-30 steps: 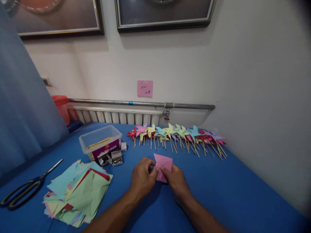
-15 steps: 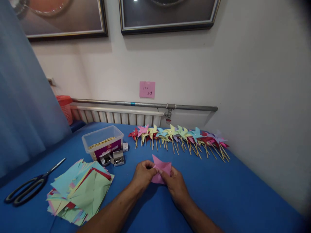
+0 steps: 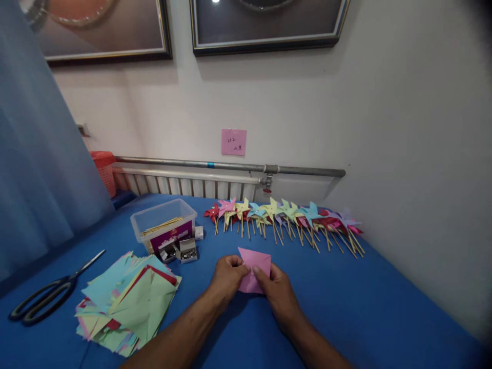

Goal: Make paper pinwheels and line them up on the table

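A pink paper square (image 3: 257,261) is held between my two hands above the blue cloth, its upper left corner pointing up. My left hand (image 3: 229,277) pinches its left edge between thumb and fingers. On the right side, my right hand (image 3: 277,284) grips it with the thumb on the front face and the fingers behind. To the left lies a stack of coloured paper squares (image 3: 144,302), a pale green one with cut lines on top. Small open boxes of metal pins (image 3: 188,252) stand beyond my left hand.
A clear plastic tub (image 3: 163,212) holds thin wooden sticks. Black-handled scissors (image 3: 56,294) lie at the far left. Finished paper pinwheels (image 3: 286,210) on sticks lie in a row along the back, before a radiator and metal pipe (image 3: 307,170). A blue curtain (image 3: 42,154) hangs left.
The pink paper looks flatter now; the curled corner near the thumbs has opened out. Both hands stay in nearly the same place, still holding it.
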Motion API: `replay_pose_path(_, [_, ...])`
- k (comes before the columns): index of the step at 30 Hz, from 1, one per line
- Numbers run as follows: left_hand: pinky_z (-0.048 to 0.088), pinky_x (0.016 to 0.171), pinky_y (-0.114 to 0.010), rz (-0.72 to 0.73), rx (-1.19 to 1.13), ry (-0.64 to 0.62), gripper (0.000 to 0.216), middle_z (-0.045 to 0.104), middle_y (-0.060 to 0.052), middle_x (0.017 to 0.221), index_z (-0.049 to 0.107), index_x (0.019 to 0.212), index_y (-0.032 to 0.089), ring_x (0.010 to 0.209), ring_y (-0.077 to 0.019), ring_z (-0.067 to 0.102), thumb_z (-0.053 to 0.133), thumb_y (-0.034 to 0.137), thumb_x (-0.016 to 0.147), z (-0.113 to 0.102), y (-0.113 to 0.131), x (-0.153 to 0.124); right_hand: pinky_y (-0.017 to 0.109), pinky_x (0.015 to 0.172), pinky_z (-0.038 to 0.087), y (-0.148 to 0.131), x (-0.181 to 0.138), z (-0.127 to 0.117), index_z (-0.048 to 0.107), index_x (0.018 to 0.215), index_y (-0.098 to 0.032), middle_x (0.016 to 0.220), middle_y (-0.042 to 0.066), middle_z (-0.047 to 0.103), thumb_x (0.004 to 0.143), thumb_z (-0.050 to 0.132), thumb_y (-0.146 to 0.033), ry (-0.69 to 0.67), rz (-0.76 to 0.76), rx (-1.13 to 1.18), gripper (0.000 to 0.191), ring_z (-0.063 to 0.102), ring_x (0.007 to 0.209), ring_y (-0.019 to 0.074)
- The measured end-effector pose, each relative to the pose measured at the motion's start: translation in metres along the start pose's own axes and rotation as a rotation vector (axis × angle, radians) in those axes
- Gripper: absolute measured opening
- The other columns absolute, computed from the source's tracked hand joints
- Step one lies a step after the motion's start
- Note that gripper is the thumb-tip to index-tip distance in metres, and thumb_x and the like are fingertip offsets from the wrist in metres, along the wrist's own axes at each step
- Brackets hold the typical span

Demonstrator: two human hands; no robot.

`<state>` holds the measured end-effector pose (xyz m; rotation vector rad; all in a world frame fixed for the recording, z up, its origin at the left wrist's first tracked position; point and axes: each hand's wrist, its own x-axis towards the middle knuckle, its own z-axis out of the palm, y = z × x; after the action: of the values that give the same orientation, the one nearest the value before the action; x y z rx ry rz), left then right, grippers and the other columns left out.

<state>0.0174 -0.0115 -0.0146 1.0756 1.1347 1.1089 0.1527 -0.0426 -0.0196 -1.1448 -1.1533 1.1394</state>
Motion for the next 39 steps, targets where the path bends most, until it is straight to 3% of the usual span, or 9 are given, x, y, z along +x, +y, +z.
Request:
replay_pose_path(6, [0.021, 0.043, -0.022, 0.01, 0.056, 0.031, 0.02, 0.043, 0.007, 0.044, 0.051, 0.056, 0.018, 0.041, -0.0063, 0.031, 0.069, 0.023, 0.061, -0.001, -0.006, 0.005, 0.028, 0.063, 0.047, 0.004, 0.007, -0.008, 0.066, 0.085, -0.019, 0.074, 0.001, 0.068, 0.08, 0.067, -0.059, 0.031, -0.098, -0.002, 0.04, 0.059, 0.069, 0.0187])
replay_pose_path(10, [0.023, 0.045, -0.022, 0.028, 0.103, 0.031, 0.018, 0.045, 0.006, 0.046, 0.051, 0.057, 0.018, 0.042, -0.0069, 0.034, 0.068, 0.02, 0.062, 0.0, -0.01, 0.005, 0.027, 0.059, 0.045, 0.0, 0.008, -0.01, 0.063, 0.086, -0.02, 0.073, 0.0, 0.065, 0.074, 0.073, -0.053, 0.078, -0.114, -0.043, 0.036, 0.058, 0.065, 0.0174])
replay_pose_path(13, [0.023, 0.045, -0.022, 0.048, 0.148, 0.008, 0.018, 0.046, 0.006, 0.047, 0.051, 0.057, 0.018, 0.043, -0.0069, 0.036, 0.067, 0.018, 0.063, 0.002, -0.011, 0.002, 0.027, 0.057, 0.043, -0.004, 0.007, -0.009, 0.058, 0.077, -0.022, 0.066, -0.003, 0.059, 0.075, 0.071, -0.045, 0.12, -0.142, -0.178, 0.027, 0.054, 0.061, 0.0166])
replay_pose_path(17, [0.022, 0.045, -0.022, 0.046, 0.174, 0.02, 0.019, 0.044, 0.007, 0.047, 0.049, 0.057, 0.018, 0.044, -0.0069, 0.034, 0.066, 0.015, 0.063, 0.006, -0.009, -0.002, 0.03, 0.065, 0.044, -0.009, 0.002, -0.008, 0.055, 0.073, -0.023, 0.069, -0.002, 0.057, 0.082, 0.062, -0.035, 0.145, -0.292, -0.413, 0.017, 0.055, 0.067, 0.0179])
replay_pose_path(24, [0.02, 0.045, -0.022, -0.051, 0.097, 0.027, 0.02, 0.04, 0.008, 0.043, 0.045, 0.054, 0.02, 0.042, -0.0062, 0.03, 0.061, 0.009, 0.06, 0.002, 0.005, -0.002, 0.033, 0.087, 0.046, -0.019, -0.005, -0.009, 0.062, 0.088, -0.023, 0.103, 0.006, 0.067, 0.094, 0.053, -0.039, -0.108, -0.453, -0.526, 0.02, 0.061, 0.095, 0.0216])
replay_pose_path(27, [0.018, 0.046, -0.022, -0.068, 0.104, -0.02, 0.017, 0.039, 0.008, 0.044, 0.046, 0.054, 0.019, 0.042, -0.0056, 0.03, 0.058, 0.008, 0.059, -0.001, 0.011, -0.004, 0.033, 0.09, 0.045, -0.019, -0.003, -0.012, 0.064, 0.089, -0.023, 0.101, 0.006, 0.068, 0.098, 0.045, -0.041, -0.124, -0.432, -0.491, 0.027, 0.062, 0.098, 0.0222])
replay_pose_path(33, [0.02, 0.047, -0.023, -0.061, 0.101, -0.101, 0.011, 0.042, 0.007, 0.047, 0.05, 0.057, 0.018, 0.043, -0.0059, 0.031, 0.059, 0.013, 0.06, -0.004, 0.011, -0.006, 0.032, 0.083, 0.047, -0.015, 0.004, -0.016, 0.061, 0.081, -0.022, 0.087, 0.003, 0.069, 0.089, 0.06, -0.039, -0.055, -0.322, -0.425, 0.019, 0.063, 0.09, 0.0222])
replay_pose_path(39, [0.021, 0.048, -0.023, -0.049, 0.092, -0.115, 0.009, 0.044, 0.007, 0.048, 0.051, 0.057, 0.017, 0.044, -0.0062, 0.033, 0.059, 0.016, 0.059, -0.005, 0.007, -0.004, 0.034, 0.086, 0.048, -0.02, 0.005, -0.016, 0.066, 0.098, -0.02, 0.097, 0.006, 0.071, 0.085, 0.063, -0.037, -0.144, -0.263, -0.367, 0.021, 0.065, 0.094, 0.0232])
